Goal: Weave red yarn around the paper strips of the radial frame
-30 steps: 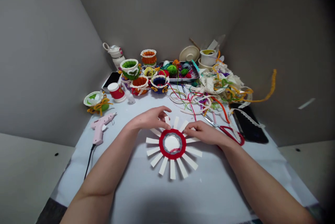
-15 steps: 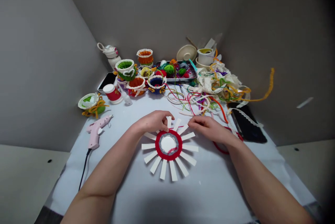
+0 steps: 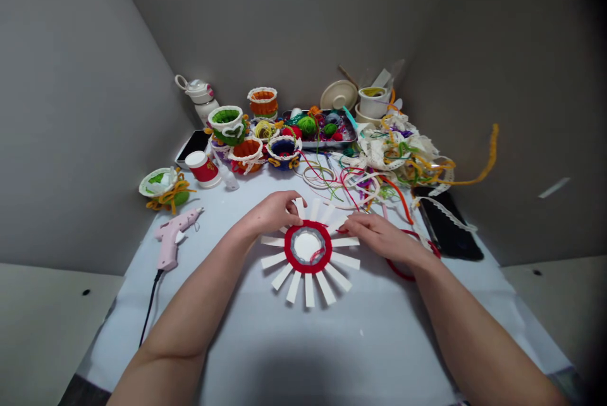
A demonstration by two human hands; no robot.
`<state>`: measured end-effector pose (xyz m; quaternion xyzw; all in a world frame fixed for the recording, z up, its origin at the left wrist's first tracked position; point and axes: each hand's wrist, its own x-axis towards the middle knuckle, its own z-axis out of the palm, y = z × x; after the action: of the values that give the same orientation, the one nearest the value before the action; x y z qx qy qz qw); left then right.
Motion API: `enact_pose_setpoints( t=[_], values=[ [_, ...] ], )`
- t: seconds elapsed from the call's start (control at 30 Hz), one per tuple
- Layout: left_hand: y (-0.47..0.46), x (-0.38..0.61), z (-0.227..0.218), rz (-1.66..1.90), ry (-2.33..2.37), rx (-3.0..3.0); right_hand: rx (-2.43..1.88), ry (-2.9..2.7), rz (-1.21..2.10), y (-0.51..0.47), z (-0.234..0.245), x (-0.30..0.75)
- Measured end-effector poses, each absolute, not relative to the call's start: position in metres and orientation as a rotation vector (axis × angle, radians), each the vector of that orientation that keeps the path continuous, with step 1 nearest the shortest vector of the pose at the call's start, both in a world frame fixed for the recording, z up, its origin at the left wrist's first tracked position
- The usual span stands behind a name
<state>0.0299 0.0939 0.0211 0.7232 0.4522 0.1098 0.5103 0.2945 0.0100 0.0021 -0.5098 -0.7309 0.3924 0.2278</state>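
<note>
A cut-open paper cup (image 3: 310, 291) fans its white strips out like a sun, tilted in front of me. Bands of grey yarn (image 3: 296, 253) and red yarn (image 3: 290, 260) ring its round white base, where a short pink-red end lies. My left hand (image 3: 277, 212) pinches the cup's upper left edge, beside a strip. At the upper right, my right hand (image 3: 372, 233) has its fingers closed on the red yarn close to the strips. That yarn's loose length runs on the table beneath my right wrist. Part of the cup's upper side is behind my fingers.
To the left lies a pink glue gun (image 3: 173, 238) with a black cord. Several woven cups (image 3: 245, 155) stand behind it, near a tray (image 3: 353, 135) of yarn balls. At right are tangled yarn and lace (image 3: 403, 147) and a black phone (image 3: 450, 229).
The cup has shifted slightly up and tilted, turning a little in my left hand. My right hand has closed in on the strips with the red yarn, now nearer the ring.
</note>
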Motion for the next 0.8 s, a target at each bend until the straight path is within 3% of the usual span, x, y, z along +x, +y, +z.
enact_pose_setpoints(
  t=[0.23, 0.47, 0.63, 0.8],
  values=[
    [0.093, 0.028, 0.026, 0.16, 1.088, 1.688, -1.519, -1.836, 1.291, 0.011, -0.017, 0.285],
    [0.084, 0.029, 0.031, 0.063, 0.882, 1.773, -1.418, -2.026, 1.477, 0.005, -0.002, 0.28],
    [0.07, 0.047, 0.03, -0.1, 0.804, 1.893, -1.36, -2.094, 1.506, 0.002, 0.0, 0.278],
    [0.075, 0.047, 0.028, -0.027, 0.867, 1.878, -1.343, -2.029, 1.438, 0.008, -0.002, 0.29]
  ],
)
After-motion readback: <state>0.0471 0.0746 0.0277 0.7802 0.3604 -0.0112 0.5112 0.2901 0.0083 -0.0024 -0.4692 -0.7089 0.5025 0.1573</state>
